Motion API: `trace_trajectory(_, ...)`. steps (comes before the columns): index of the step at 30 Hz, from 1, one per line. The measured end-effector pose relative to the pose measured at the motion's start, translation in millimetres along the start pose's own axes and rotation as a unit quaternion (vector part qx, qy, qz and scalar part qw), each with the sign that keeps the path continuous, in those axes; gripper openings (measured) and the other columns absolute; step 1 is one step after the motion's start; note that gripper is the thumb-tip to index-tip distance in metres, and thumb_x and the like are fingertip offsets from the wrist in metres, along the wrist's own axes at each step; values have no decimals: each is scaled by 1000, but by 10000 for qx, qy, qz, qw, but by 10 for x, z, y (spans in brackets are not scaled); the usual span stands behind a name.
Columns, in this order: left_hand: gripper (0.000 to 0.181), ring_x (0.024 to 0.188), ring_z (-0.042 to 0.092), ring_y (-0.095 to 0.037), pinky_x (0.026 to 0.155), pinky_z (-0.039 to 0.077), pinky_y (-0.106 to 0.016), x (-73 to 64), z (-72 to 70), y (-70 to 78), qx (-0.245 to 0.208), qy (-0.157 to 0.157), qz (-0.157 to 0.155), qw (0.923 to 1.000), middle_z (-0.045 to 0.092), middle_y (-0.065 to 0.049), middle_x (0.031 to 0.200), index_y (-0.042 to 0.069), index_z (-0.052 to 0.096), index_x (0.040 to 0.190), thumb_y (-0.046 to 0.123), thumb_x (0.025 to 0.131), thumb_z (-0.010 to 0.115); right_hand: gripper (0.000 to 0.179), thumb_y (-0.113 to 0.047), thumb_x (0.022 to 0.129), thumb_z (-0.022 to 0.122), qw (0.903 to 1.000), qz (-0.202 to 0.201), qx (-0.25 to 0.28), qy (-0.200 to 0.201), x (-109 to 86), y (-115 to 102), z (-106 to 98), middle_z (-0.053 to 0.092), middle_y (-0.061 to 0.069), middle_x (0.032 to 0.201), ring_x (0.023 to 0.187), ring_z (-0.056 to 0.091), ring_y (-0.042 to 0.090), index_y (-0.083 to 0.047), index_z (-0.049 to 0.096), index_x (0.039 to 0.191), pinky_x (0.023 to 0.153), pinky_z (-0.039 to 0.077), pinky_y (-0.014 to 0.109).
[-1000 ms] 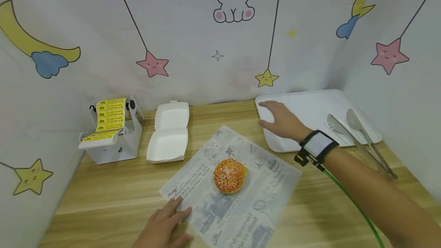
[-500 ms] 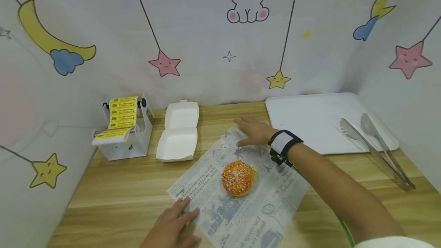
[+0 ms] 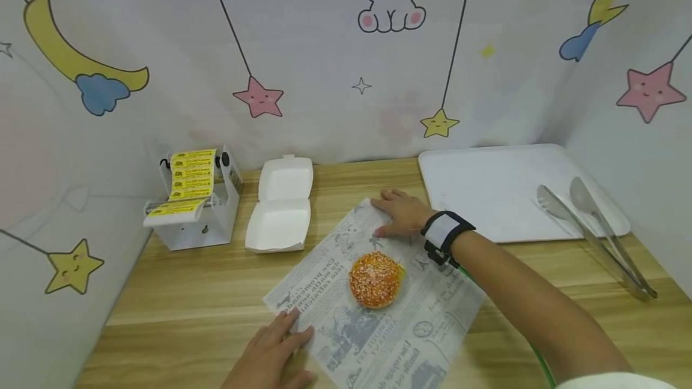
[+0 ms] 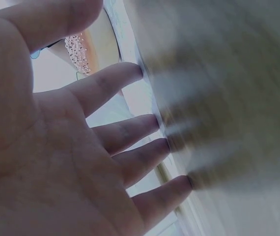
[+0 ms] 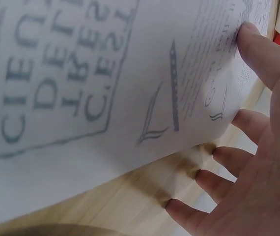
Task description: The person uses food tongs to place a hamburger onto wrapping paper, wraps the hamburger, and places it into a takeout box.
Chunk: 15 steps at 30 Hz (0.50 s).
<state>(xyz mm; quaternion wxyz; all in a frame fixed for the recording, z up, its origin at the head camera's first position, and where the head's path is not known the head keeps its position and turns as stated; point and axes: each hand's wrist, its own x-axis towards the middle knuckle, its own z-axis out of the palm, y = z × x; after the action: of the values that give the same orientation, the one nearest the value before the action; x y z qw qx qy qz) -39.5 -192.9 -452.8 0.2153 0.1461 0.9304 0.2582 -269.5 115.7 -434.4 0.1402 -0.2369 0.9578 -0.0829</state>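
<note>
A sesame-topped burger (image 3: 375, 280) lies on a printed sheet of wrapping paper (image 3: 427, 347) set at an angle on the wooden table. Beside the sheet's near left edge, my left hand (image 3: 270, 350) rests with fingers spread. The left wrist view shows its fingertips (image 4: 179, 184) down on the surface, the burger partly hidden behind the hand. My right hand (image 3: 402, 214) lies at the sheet's far corner. In the right wrist view, that hand's thumb (image 5: 258, 49) is on the paper, while several other fingertips touch the wood past its edge. Neither hand grips anything.
A white clamshell box (image 3: 278, 221) stands open behind the paper, with a yellow label dispenser (image 3: 194, 215) to its left. At the back right, metal tongs (image 3: 600, 239) lie across a white tray's (image 3: 486, 191) edge. A patterned cloth wall (image 3: 324, 47) closes off the back.
My right hand has come left from above the white tray to the far corner of the paper. The left hand has stayed by the paper's left edge. The head view has shifted slightly.
</note>
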Motion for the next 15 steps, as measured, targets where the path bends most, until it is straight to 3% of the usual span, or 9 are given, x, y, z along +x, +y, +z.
trace_trajectory(5,71,148,26,-47,114,20,-72,12,18,-12,-5,25,57,10000,36,-20,160,12,61,141,56,86,74,75,-44,92,74,9992,-160,242,261,12,23,22,32,20,162,151,25,40,-9,46,153,121,24,56)
trace_trajectory(8,71,147,27,-48,114,21,-71,16,30,-19,-13,33,114,9999,36,-21,159,11,61,140,56,87,73,61,-28,94,74,9943,-478,772,554,13,59,10,44,20,154,145,37,39,-5,53,146,119,30,52)
trace_trajectory(11,72,148,26,-48,115,20,-71,19,31,-22,-25,9,92,10000,35,-20,160,12,61,141,57,87,72,52,-16,96,72,9830,-635,1551,756,0,87,-26,58,19,141,132,53,35,-3,55,144,111,42,48)
trace_trajectory(15,72,147,26,-48,114,20,-72,17,22,-29,0,30,95,10000,35,-21,159,11,60,141,56,87,73,58,-11,96,70,9628,-512,2538,766,-41,73,-101,67,15,126,113,65,27,-5,47,150,95,53,41)
